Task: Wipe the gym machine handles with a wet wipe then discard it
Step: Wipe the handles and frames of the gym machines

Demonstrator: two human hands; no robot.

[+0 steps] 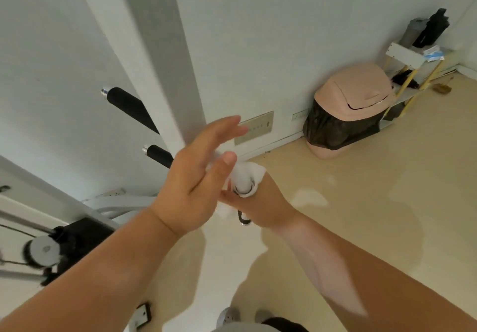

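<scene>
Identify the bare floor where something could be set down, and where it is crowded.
Bare floor stretches right of the right hand, in front of the pink bin. Crowded: the corner with the bin and shelf rack, and the left side by the gym machine.

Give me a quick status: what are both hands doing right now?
Right hand grips wet wipe wrapped round handle end. Left hand open, fingers straight, just beside it. Pink swing-lid bin by the wall, nothing in between.
</scene>
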